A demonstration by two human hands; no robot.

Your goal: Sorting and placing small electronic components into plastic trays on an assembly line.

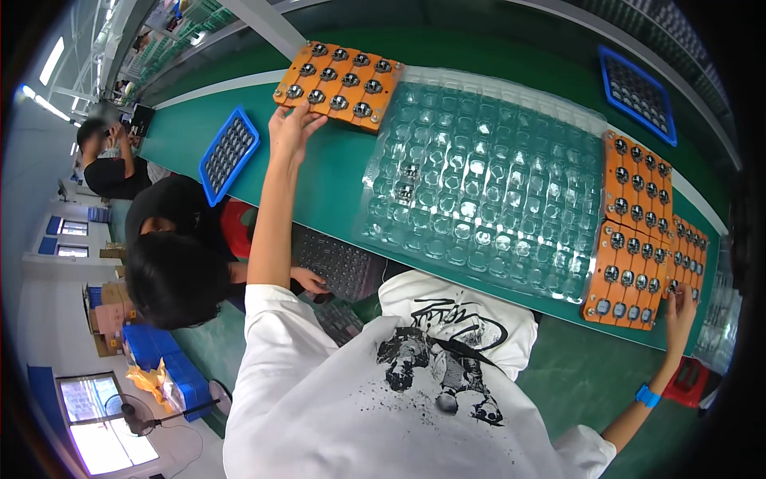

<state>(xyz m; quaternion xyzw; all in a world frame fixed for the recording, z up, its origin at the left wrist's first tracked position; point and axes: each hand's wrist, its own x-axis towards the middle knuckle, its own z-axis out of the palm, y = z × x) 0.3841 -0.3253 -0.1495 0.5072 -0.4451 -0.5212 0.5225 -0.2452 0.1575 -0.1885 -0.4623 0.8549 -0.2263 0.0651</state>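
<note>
My left hand [290, 134] reaches far to the left, its fingers at the near edge of an orange plate [365, 82], gripping that edge. Rows of small round metallic parts sit in this plate. On the far right, my right hand [681, 313] is closed at the fingertips over another orange plate [692, 260]; whatever they pinch is too small to make out. Beside it lie two more orange plates, an upper one [627, 185] and a lower one [619, 270], both filled with similar parts. A clear plastic blister tray [511, 184] spans the middle, with a few small parts in its left pockets.
A blue-rimmed tray [210, 171] of dark parts lies left on the green table [327, 180]; another blue tray [669, 120] stands at the far right. A co-worker [179, 259] sits close on my left, one hand at a dark pocketed tray [335, 259]. A red stool [685, 383] is right.
</note>
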